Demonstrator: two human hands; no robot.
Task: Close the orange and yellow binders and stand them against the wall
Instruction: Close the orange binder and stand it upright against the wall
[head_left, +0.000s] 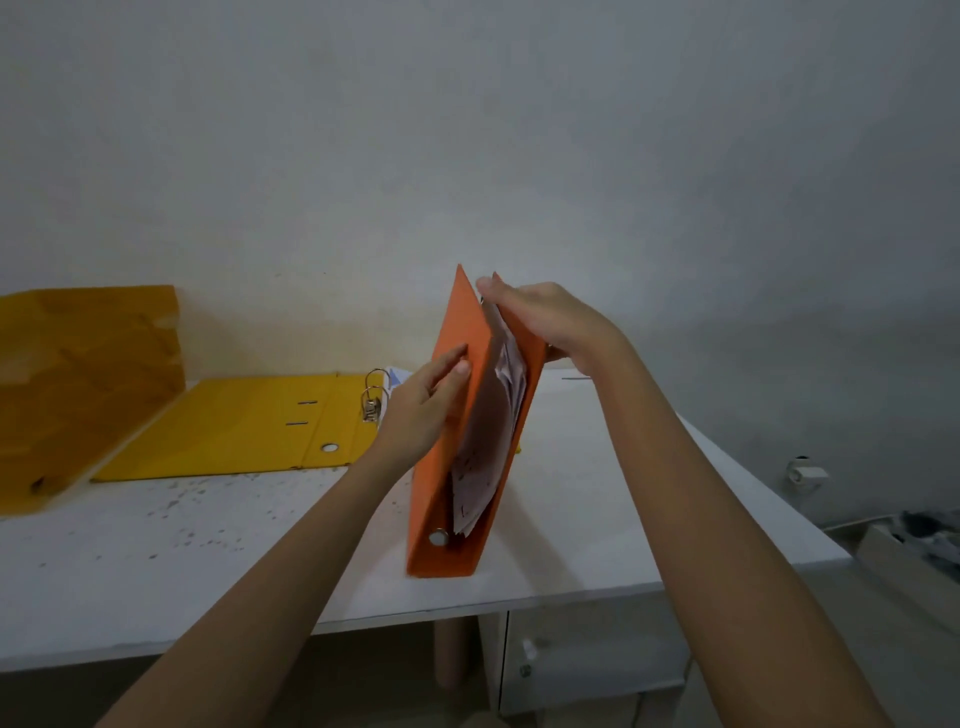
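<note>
The orange binder (465, 332) stands on its spine end on the white table (156, 551), tilted, nearly closed, with white papers showing between its covers. My left hand (423, 402) presses flat against its left cover. My right hand (545, 319) grips the top of the right cover, thumb over the edge. The yellow binder (234, 431) lies open and flat on the table to the left, its metal rings (373, 397) standing up beside my left hand.
A darker yellow folder or box (78, 384) leans at the far left against the wall (467, 156). The table's right edge drops off to a floor with a cardboard box (914, 561). A cabinet (587, 660) sits under the table.
</note>
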